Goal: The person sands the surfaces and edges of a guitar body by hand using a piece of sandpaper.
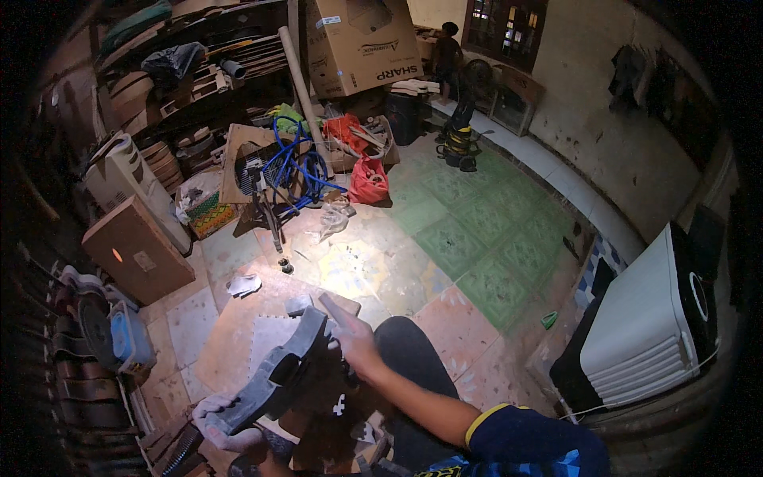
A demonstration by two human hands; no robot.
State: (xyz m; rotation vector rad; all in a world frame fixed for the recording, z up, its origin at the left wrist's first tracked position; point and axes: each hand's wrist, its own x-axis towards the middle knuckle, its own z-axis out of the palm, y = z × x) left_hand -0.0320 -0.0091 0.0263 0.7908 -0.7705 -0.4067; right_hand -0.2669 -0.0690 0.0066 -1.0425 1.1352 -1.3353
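A long, dark grey curved piece [278,374] with a notched middle slants across the space before me, raised above a board. My left hand [226,423] is closed around its lower, near end. At the far end, my right hand [354,338] is closed beside the piece. A narrow, pale, flat shape lies along its fingers; whether that is a tool or an outstretched finger I cannot make out. Just past the piece's tip shows a small grey flat patch [298,305]. Beneath lies a light brown board [226,342] bearing a white sheet with a jagged edge [269,338].
A crumpled white scrap [244,285] lies on the board's far part. Beyond are a coiled blue hose [306,171], a red bag [369,180] and a large cardboard box [362,52]. A white appliance [636,326] stands right; a blue tub [127,338] left. Another person [447,56] is far off.
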